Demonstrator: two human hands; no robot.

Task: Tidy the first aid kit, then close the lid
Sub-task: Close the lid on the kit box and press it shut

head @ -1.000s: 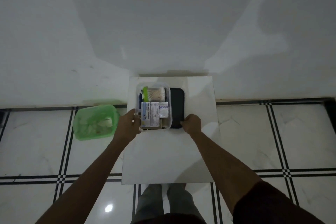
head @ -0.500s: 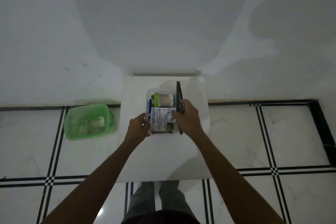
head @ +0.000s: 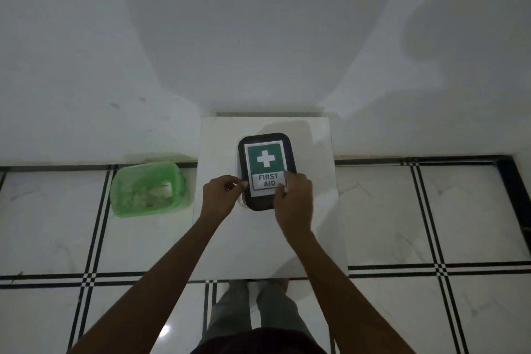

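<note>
Head view, lid [head: 266,152] now down, both hands on it

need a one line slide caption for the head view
Both hands, left hand and right hand, press the first aid kit lid shut on a white table.

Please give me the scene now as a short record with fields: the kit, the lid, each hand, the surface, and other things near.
kit: first aid kit, on the white table
lid: black lid lies flat over the box, label FIRST AID facing up
left hand: left hand at the kit's left near edge
right hand: right hand on the lid's near right corner
nearby: green basket on the floor, left of the table
</note>
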